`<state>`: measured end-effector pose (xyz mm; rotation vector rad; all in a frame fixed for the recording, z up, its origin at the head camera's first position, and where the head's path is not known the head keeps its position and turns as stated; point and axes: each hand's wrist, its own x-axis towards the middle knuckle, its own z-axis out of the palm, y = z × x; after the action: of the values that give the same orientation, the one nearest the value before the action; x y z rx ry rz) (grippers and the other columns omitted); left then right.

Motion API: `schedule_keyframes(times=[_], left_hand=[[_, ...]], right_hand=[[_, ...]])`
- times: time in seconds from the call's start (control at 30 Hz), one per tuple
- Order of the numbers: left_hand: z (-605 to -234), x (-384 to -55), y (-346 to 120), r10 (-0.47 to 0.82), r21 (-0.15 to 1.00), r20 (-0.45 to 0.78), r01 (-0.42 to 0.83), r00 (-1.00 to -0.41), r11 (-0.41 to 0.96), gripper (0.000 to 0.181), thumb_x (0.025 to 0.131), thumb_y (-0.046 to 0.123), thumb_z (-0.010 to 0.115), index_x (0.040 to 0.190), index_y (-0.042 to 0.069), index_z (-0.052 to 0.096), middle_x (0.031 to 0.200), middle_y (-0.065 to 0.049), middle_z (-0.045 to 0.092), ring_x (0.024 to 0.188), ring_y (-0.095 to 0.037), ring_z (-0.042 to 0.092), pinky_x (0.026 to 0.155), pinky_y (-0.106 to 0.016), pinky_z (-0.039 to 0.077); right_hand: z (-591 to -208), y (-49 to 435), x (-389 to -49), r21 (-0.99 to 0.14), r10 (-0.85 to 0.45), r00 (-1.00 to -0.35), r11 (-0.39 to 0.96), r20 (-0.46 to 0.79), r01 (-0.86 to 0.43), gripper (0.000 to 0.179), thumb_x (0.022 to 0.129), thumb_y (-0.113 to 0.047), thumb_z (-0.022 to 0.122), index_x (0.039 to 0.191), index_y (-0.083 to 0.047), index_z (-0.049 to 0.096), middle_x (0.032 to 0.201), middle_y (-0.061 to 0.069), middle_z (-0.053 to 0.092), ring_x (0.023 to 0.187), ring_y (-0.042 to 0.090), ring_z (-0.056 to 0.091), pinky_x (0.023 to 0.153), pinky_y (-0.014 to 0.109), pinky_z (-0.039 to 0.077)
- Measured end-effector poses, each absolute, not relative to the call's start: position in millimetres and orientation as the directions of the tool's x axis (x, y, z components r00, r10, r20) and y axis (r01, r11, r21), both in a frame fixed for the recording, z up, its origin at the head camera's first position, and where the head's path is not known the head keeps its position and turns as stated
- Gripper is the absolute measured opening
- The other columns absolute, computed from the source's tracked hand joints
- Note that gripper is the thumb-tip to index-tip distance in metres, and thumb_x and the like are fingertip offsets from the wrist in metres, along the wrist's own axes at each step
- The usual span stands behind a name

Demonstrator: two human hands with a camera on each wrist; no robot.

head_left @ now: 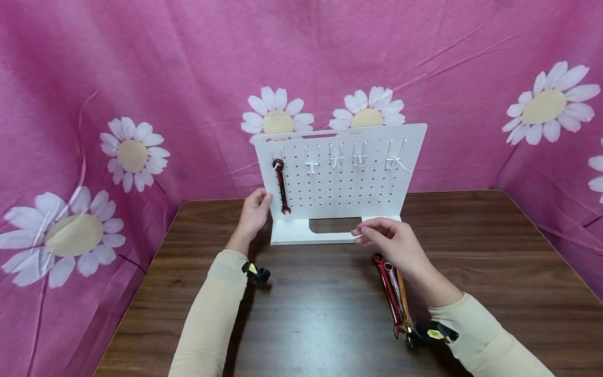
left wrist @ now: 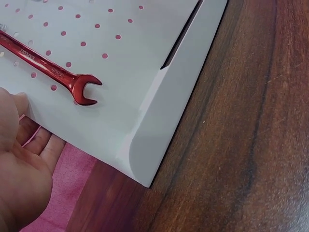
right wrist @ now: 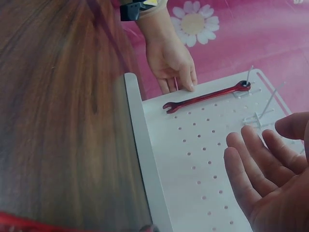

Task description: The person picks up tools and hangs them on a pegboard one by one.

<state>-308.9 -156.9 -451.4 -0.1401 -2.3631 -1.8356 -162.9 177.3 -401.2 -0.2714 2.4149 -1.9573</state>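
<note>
White rectangular pegboard (head_left: 339, 183), mid-frame: L hand (head_left: 255, 213) pinches its edge, prob. for steadiness. R hand (head_left: 394, 242) loosely spread, empty.

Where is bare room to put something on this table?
The brown wood-grain table is bare at front middle, between the left cream sleeve and the cluster of red, silvery and golden metal wrenches; also at right, between the white perforated board and the pink flowered curtain. Crowded: around the wrenches, close to the right cream sleeve.
</note>
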Motion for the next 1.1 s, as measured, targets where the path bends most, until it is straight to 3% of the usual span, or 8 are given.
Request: schedule_keyframes(times=[0.13, 0.2, 0.5, 0.87, 1.1], left_hand=[[-451, -310, -157, -0.017, 0.958, 0.165, 0.156, -0.986, 0.242, 0.025, 0.113, 0.013, 0.055, 0.117, -0.007, 0.07, 0.097, -0.015, 0.066, 0.09, -0.015, 0.053, 0.081, -0.024, 0.046], [-451, -310, -158, -0.018, 0.958, 0.161, 0.151, -0.987, 0.243, 0.024, 0.113, 0.013, 0.055, 0.117, -0.006, 0.07, 0.098, -0.014, 0.067, 0.091, -0.015, 0.054, 0.082, -0.024, 0.046], [-451, -308, -158, -0.024, 0.957, 0.16, 0.149, -0.987, 0.25, 0.026, 0.113, 0.013, 0.054, 0.118, -0.006, 0.071, 0.101, -0.02, 0.068, 0.092, -0.018, 0.055, 0.082, -0.025, 0.046], [-449, -308, -158, -0.001, 0.962, 0.151, 0.146, -0.989, 0.232, 0.025, 0.113, 0.013, 0.055, 0.12, -0.007, 0.07, 0.107, -0.023, 0.071, 0.095, -0.021, 0.058, 0.09, -0.036, 0.05], [-449, -308, -157, 0.001, 0.964, 0.145, 0.141, -0.989, 0.226, 0.027, 0.113, 0.013, 0.054, 0.122, -0.007, 0.069, 0.113, -0.025, 0.072, 0.098, -0.019, 0.06, 0.089, -0.027, 0.05]], right_hand=[[-404, 186, -156, -0.979, -0.152, -0.986, 0.179, 0.074, -0.101, 0.031, 0.11, -0.01, 0.062, 0.125, 0.016, 0.066, 0.104, 0.003, 0.083, 0.092, 0.01, 0.08, 0.072, 0.02, 0.062], [-406, 189, -154, -0.98, -0.156, -0.984, 0.164, 0.087, -0.112, 0.03, 0.109, -0.008, 0.062, 0.123, 0.018, 0.065, 0.104, 0.005, 0.083, 0.092, 0.012, 0.08, 0.084, 0.029, 0.066], [-417, 207, -142, -0.971, -0.163, -0.983, 0.208, 0.081, -0.115, 0.029, 0.111, -0.008, 0.06, 0.123, 0.018, 0.065, 0.101, -0.003, 0.083, 0.088, 0.011, 0.08, 0.083, 0.033, 0.067], [-426, 231, -123, -0.952, -0.132, -0.99, 0.295, 0.043, -0.081, 0.027, 0.109, -0.006, 0.063, 0.121, 0.017, 0.067, 0.099, 0.001, 0.083, 0.084, 0.016, 0.08, 0.077, 0.035, 0.067], [-432, 240, -113, -0.94, -0.115, -0.993, 0.337, 0.007, -0.046, 0.026, 0.107, -0.005, 0.064, 0.121, 0.017, 0.067, 0.094, 0.007, 0.082, 0.079, 0.015, 0.078, 0.072, 0.034, 0.066]])
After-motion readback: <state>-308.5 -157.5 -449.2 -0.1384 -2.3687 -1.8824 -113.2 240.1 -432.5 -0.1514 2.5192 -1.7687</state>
